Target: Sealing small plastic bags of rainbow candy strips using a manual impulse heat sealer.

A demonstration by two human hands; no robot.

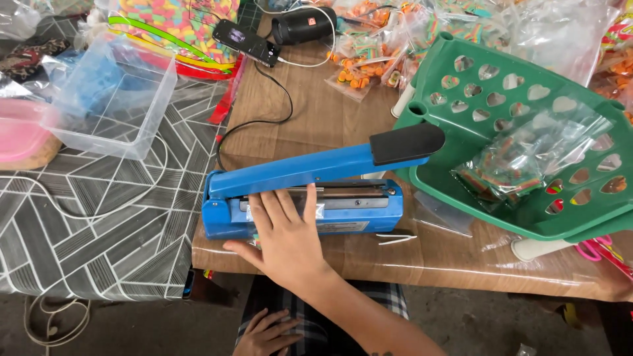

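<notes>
Wood-grain surface point(343, 125) carries a blue plastic heat sealer point(303, 198), arm raised; right hand point(283, 237) lies flat, released, across it; left hand point(264, 336) rests loosely open below.

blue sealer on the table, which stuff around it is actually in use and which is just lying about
In use:
- blue heat sealer, arm raised
- right hand flat on a clear bag at the sealing bar
- green basket holding a filled candy bag

Lying about:
- phone
- black speaker
- clear plastic tub
- left hand, resting in the lap
</notes>
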